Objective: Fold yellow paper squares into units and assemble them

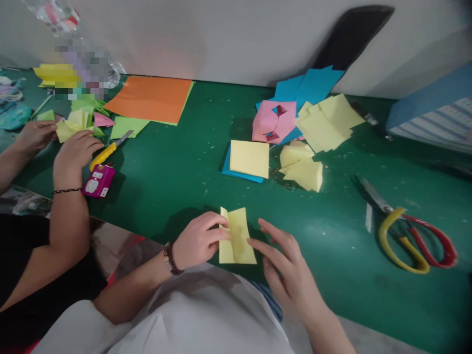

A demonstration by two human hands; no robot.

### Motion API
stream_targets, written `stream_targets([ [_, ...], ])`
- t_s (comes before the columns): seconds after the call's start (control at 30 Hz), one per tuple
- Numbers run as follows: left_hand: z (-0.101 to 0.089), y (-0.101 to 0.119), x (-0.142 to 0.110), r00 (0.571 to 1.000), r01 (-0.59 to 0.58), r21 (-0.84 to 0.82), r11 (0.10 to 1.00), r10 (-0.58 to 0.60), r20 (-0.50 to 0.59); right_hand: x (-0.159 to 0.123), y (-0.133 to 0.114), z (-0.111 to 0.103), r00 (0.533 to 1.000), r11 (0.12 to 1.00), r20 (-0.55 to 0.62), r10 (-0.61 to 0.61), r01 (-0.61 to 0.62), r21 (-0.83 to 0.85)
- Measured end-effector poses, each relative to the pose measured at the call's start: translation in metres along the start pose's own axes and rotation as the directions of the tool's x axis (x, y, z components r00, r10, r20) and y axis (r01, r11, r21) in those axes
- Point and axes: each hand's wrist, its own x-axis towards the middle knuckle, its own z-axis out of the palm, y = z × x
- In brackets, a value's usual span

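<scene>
A small pale yellow sheet of paper (241,236) with an upright crease lies at the table's front edge, its left flap partly raised. My left hand (197,238), with a beaded bracelet at the wrist, has its fingers bent over that left flap and grips it. My right hand (285,258) is open, its fingers stretched out and apart; one fingertip is at the sheet's right edge. Just beyond lies a stack of square paper (250,158), yellow on top of blue. Folded yellow paper pieces (302,167) sit right of the stack, near a pink folded paper shape (273,121).
Scissors (401,236) with red and yellow handles lie at right, near a blue box (435,108). Yellow sheets (332,123) and blue sheets (309,86) lie at the back; orange paper (151,98) is further left. A co-worker's hands (75,150) hold paper beside a yellow cutter (106,153).
</scene>
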Motion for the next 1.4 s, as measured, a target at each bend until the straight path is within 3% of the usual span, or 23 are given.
stream_targets([
  [0.17,0.003,-0.006,-0.014,0.999,0.021,0.058,0.998,-0.024,0.035,0.001,0.013,0.007,0.980,0.953,0.085,-0.180,0.195,-0.231],
  [0.33,0.008,-0.009,-0.018,0.983,-0.117,0.113,0.987,0.099,0.157,0.009,0.006,0.014,0.942,0.927,0.080,-0.327,0.336,-0.167],
  [0.47,0.004,-0.012,-0.018,0.980,-0.101,0.155,0.983,0.072,0.183,0.010,0.010,0.012,0.920,0.909,0.115,-0.374,0.388,-0.153],
  [0.63,0.000,-0.014,-0.024,0.988,-0.069,0.179,0.981,0.042,0.148,-0.002,0.027,0.011,0.950,0.942,0.089,-0.298,0.308,-0.134],
  [0.83,0.007,-0.007,-0.024,0.997,0.076,0.079,0.994,-0.074,-0.026,-0.001,0.025,0.015,0.992,0.991,0.018,-0.125,0.126,-0.036],
  [0.97,0.012,-0.002,-0.013,0.978,0.175,0.066,0.982,-0.166,-0.123,0.012,0.019,0.024,0.991,0.986,-0.101,0.083,-0.097,-0.136],
  [1.07,0.016,-0.001,-0.006,0.954,0.277,0.129,0.952,-0.256,-0.157,0.020,0.016,0.029,0.987,0.960,-0.113,0.117,-0.141,-0.243],
  [1.17,0.017,-0.002,-0.002,0.948,0.312,0.211,0.926,-0.290,-0.127,0.024,0.015,0.032,0.988,0.944,-0.117,0.104,-0.135,-0.301],
  [1.3,0.016,-0.003,-0.001,0.973,0.213,0.316,0.925,-0.232,0.023,0.027,0.015,0.032,0.990,0.924,-0.101,0.102,-0.132,-0.360],
  [1.4,0.013,-0.003,0.000,0.967,0.201,0.346,0.916,-0.241,0.077,0.029,0.017,0.031,0.989,0.913,-0.093,0.112,-0.140,-0.383],
])
